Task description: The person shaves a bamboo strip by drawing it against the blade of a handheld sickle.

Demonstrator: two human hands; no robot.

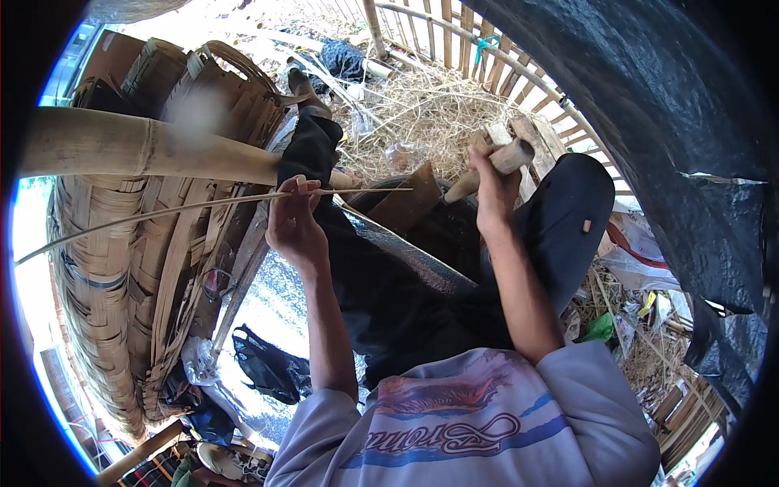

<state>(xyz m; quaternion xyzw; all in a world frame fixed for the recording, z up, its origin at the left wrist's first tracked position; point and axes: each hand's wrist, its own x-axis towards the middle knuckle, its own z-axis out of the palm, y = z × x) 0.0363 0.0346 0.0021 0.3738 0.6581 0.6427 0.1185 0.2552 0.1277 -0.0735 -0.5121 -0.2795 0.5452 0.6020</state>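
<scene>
My left hand (297, 223) pinches a long, thin bamboo strip (187, 209) between thumb and fingers. The strip runs from far left to a tip just past the hand, over the dark trouser leg. My right hand (497, 191) is wrapped round the thick, pale wooden handle of a large knife (513, 157). Its broad, brownish blade (410, 197) points left, toward my left hand, and lies close below the strip's tip. Whether blade and strip touch, I cannot tell. Part of the handle is hidden by my fingers.
A thick bamboo pole (146, 146) crosses on the left in front of stacked woven bamboo panels (114, 308). Straw and shavings (422, 114) cover the ground ahead. Black plastic sheeting (649, 105) hangs at right beside a slatted bamboo fence (454, 32). A black bag (272, 365) lies at lower left.
</scene>
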